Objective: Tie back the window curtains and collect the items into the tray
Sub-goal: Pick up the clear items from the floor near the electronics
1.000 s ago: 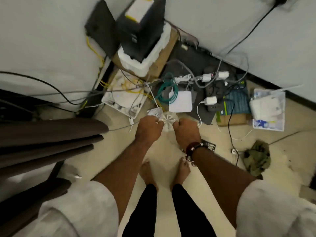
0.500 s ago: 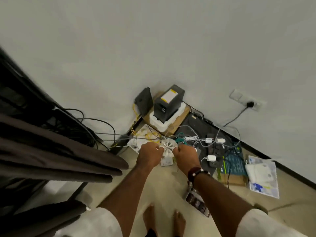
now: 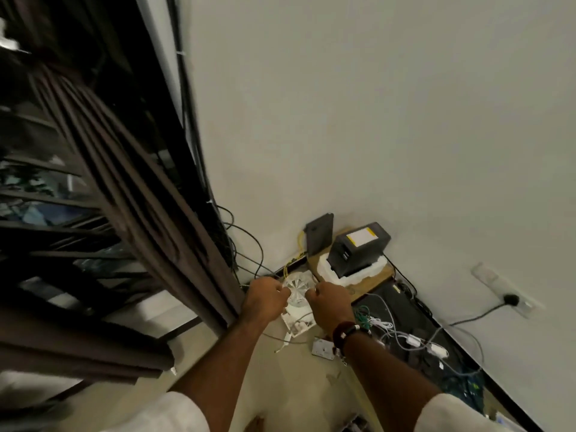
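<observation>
— So which step are you on?
— Tying back, I'd judge: you hold a clear round holder (image 3: 297,289) just beside the brown curtain (image 3: 149,219). Next, bring it round the folds.
— And your hands?
— Left hand (image 3: 265,299) and right hand (image 3: 330,307) each curl on its sides, close together.

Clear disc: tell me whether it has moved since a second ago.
Yes. The clear disc, gripped by the left hand and right hand, has shifted left: earlier it was below the black box on foam, now it sits nearer the curtain.
</observation>
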